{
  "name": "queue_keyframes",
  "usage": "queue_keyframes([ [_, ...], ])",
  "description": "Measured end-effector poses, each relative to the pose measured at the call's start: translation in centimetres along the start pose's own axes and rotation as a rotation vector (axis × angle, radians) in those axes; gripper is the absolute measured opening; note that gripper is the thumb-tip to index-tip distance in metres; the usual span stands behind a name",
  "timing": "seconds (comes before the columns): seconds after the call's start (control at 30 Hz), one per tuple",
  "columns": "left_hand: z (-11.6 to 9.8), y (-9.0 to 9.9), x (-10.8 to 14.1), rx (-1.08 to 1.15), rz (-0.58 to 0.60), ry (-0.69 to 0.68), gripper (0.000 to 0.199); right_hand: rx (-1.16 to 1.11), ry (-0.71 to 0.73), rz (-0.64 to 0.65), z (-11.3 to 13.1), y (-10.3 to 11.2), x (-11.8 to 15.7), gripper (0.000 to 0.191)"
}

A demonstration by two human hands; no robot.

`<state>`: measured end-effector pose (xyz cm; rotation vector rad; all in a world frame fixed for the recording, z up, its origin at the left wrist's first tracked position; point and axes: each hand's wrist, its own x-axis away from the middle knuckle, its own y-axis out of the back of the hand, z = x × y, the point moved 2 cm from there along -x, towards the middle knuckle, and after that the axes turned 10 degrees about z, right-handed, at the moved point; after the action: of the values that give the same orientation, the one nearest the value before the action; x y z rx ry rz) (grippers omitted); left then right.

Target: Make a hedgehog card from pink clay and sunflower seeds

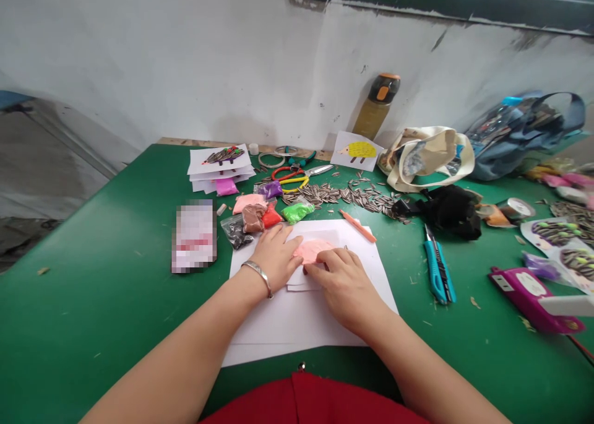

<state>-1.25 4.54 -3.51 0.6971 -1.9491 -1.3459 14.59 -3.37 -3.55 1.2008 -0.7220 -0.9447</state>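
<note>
A flattened patch of pink clay (312, 250) lies on a small white card (297, 281) over larger white sheets (278, 325). Flat beside its left edge rests my left hand (277, 257), fingers stretched out and thumb touching the card near the clay. My right hand (346, 281) has its fingers bent and pressed together at the clay's lower right edge; what sits between the fingertips is hidden. A small brown piece shows under the clay, near my right fingertips. An orange pen-like tool (358, 226) lies on the upper right of the sheets.
Bags of coloured clay (254, 216), sunflower seeds (320, 195) and scissors (297, 175) spread beyond the paper. A teal utility knife (439, 269) and a purple device (533, 297) lie right. Finished hedgehog cards (227, 158), a bottle (374, 111) and a cloth bag (429, 158) stand behind.
</note>
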Motion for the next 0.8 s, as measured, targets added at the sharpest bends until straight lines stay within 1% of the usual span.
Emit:
queue_keyframes([
  [0.13, 0.0, 0.1, 0.0, -0.004, 0.018, -0.005, 0.042, -0.061, -0.044, -0.081, -1.2, 0.7, 0.3, 0.048],
  [0.2, 0.0, 0.1, 0.0, -0.006, 0.016, -0.007, 0.042, -0.064, -0.060, -0.104, -1.6, 0.9, 0.4, 0.050],
  [0.33, 0.1, -0.1, 0.0, -0.002, -0.014, -0.018, 0.041, -0.034, -0.035, -0.038, -0.9, 0.7, 0.3, 0.047],
  [0.43, 0.2, -0.2, 0.0, 0.011, -0.030, -0.030, 0.041, -0.006, -0.002, 0.005, -0.1, 0.3, 0.0, 0.040],
  [0.53, 0.2, -0.3, 0.0, 0.006, -0.033, -0.028, 0.041, 0.005, 0.004, 0.018, 0.1, 0.1, 0.0, 0.038],
  [0.67, 0.2, -0.2, 0.0, 0.008, -0.022, -0.009, 0.041, -0.009, 0.006, 0.008, 0.0, 0.3, 0.2, 0.043],
  [0.8, 0.1, -0.1, 0.0, 0.010, -0.011, -0.006, 0.041, -0.024, 0.055, 0.026, 0.3, 0.4, 0.3, 0.039],
])
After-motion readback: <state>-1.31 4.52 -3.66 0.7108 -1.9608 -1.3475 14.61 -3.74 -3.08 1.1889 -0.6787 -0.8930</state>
